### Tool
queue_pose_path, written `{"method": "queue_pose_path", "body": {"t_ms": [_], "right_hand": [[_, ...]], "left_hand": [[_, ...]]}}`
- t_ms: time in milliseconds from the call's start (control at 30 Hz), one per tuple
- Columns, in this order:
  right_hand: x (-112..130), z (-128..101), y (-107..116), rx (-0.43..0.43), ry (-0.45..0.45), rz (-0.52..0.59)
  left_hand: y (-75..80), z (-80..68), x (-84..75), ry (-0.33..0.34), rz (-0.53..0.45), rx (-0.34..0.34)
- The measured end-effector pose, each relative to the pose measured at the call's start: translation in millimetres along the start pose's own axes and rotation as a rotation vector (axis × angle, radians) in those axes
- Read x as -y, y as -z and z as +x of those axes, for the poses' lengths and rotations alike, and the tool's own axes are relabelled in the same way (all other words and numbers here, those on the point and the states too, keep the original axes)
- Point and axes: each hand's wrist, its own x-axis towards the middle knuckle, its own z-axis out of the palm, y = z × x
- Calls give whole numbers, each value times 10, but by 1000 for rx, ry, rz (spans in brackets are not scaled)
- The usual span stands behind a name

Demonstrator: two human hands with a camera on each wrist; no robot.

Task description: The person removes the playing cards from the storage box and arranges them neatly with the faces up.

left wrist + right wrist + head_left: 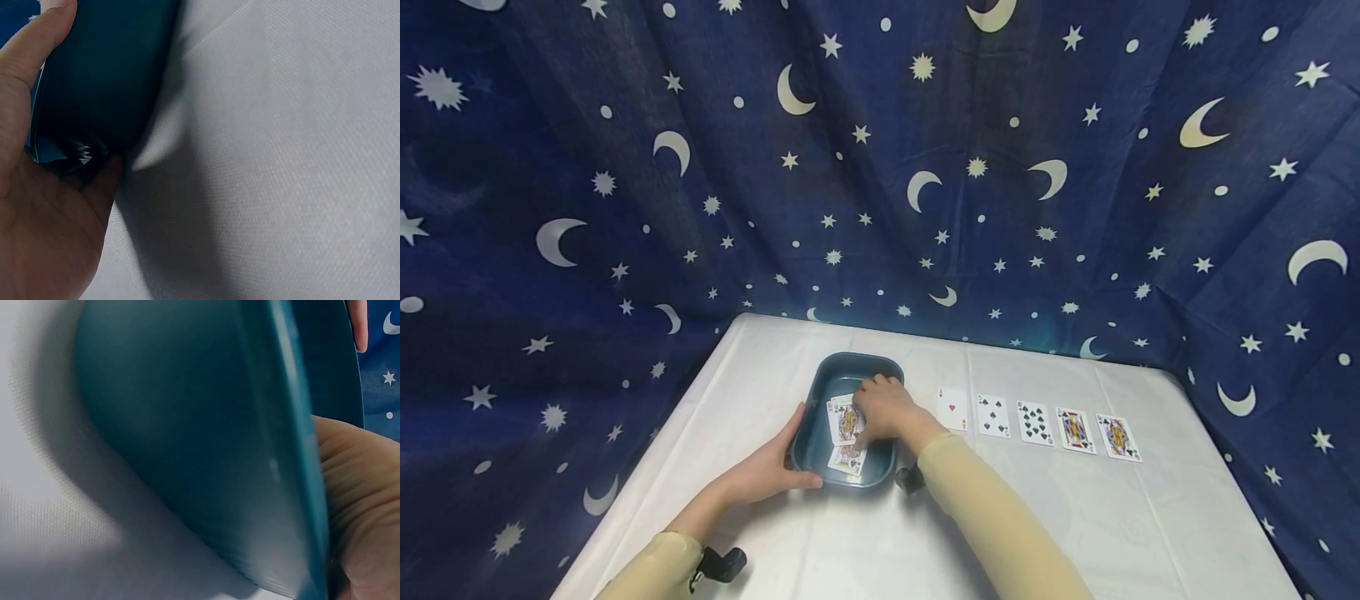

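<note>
From the head view I see a dark teal tray (pixel 820 379) on the white tablecloth (pixel 820 542), left of the table's middle. Its long axis runs from near to far, tilted a little to the right at the far end. Inside it lie at least two playing cards: a face card (pixel 844 422) lying roughly along the tray's length, and a second card (pixel 847 459) nearer to me, partly under the first.

My left hand (pixel 767 471) holds the tray's near left corner, thumb along the near rim and fingers wrapped on the left wall. My right hand (pixel 883 408) reaches into the tray from the right, fingers bent down onto the face card; I cannot tell whether they pinch it or just press on it.

To the right of the tray, a row of five cards (pixel 1036 422) lies face up and apart from one another, running left to right: an ace of hearts (pixel 952 408) closest to the tray, two spade cards, then two face cards.

The left wrist view adds the tray's outer wall (pixel 106 75) up close with the thumb (pixel 34 56) laid on it and the palm at the corner. The right wrist view shows only the tray's outer wall and rim (pixel 187 437) with the heel of the right hand above it; neither wrist view shows the cards.
</note>
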Motion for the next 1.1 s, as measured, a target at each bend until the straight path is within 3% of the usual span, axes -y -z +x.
{"method": "queue_pose_path", "body": {"t_ms": [1100], "right_hand": [[-2,-9,4,-13,3,1]], "left_hand": [[-8,-3,-9,15,-24,-1]]}}
